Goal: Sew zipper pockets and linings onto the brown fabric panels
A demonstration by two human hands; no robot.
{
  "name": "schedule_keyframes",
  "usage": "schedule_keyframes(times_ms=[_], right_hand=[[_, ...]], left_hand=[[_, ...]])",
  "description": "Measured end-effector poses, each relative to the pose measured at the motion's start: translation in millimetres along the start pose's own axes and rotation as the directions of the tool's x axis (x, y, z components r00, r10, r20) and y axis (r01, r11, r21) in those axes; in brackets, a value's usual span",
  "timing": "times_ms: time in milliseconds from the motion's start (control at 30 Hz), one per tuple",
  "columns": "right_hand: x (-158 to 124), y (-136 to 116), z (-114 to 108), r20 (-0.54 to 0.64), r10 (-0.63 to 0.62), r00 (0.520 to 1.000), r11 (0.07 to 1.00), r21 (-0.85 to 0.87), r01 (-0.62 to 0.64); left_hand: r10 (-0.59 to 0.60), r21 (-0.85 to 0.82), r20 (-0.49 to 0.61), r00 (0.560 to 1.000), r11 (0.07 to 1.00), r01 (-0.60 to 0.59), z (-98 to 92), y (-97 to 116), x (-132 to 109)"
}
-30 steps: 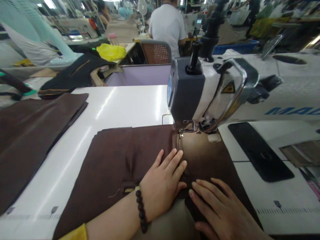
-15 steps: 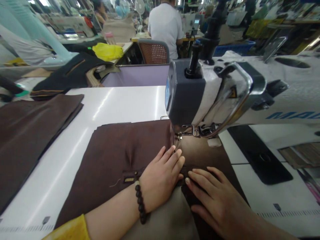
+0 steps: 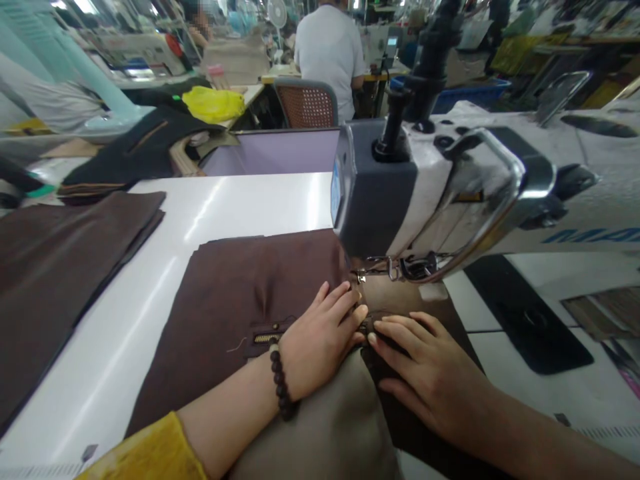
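Observation:
A dark brown fabric piece (image 3: 235,300) lies on the white table under the sewing machine (image 3: 430,193). A zipper (image 3: 267,337) shows on it near my wrist. My left hand (image 3: 320,343), with a dark bead bracelet, lies flat on the fabric, fingers stretched toward the needle (image 3: 359,275). My right hand (image 3: 425,373) rests flat beside it, fingertips almost touching the left ones just in front of the presser foot. A tan fabric layer (image 3: 330,433) sits under my forearms.
A stack of brown fabric pieces (image 3: 60,267) lies at the left of the white table (image 3: 240,207). A black plate (image 3: 530,313) sits right of the machine. Behind, a person in a white shirt (image 3: 327,53) sits at another station, near a yellow bag (image 3: 213,103).
Both hands have slid forward toward the needle, carrying the brown fabric further under the presser foot. The zipper has moved up with the cloth.

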State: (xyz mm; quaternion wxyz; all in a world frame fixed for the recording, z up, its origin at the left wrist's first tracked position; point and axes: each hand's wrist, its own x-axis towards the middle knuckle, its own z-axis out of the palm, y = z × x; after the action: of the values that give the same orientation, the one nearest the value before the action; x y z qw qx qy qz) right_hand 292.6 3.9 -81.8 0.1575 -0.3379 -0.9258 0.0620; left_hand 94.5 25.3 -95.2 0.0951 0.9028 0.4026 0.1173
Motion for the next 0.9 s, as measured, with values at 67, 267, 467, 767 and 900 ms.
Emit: schedule_keyframes(times_ms=[67,267,467,767,900], right_hand=[[3,2,-1,0.008,-0.002,1.000,1.000,-0.003,0.002],[12,10,-2,0.078,0.002,0.997,1.000,0.021,-0.004],[22,17,-2,0.132,0.023,0.991,0.999,0.021,-0.026],[28,24,-4,0.137,0.027,0.990,0.999,0.028,-0.031],[31,25,-3,0.121,0.031,0.992,0.999,0.034,-0.036]], left_hand=[[-0.005,-0.017,0.012,1.000,1.000,0.005,-1.6,-3,3],[0.012,-0.049,0.055,0.998,0.999,-0.010,-6.3,-12,11],[0.040,-0.089,0.030,0.999,0.995,-0.037,-9.2,-22,18],[0.067,-0.075,-0.013,0.998,0.995,-0.068,-12.3,-31,26],[0.082,-0.066,-0.020,0.996,0.994,-0.083,-12.4,-35,27]])
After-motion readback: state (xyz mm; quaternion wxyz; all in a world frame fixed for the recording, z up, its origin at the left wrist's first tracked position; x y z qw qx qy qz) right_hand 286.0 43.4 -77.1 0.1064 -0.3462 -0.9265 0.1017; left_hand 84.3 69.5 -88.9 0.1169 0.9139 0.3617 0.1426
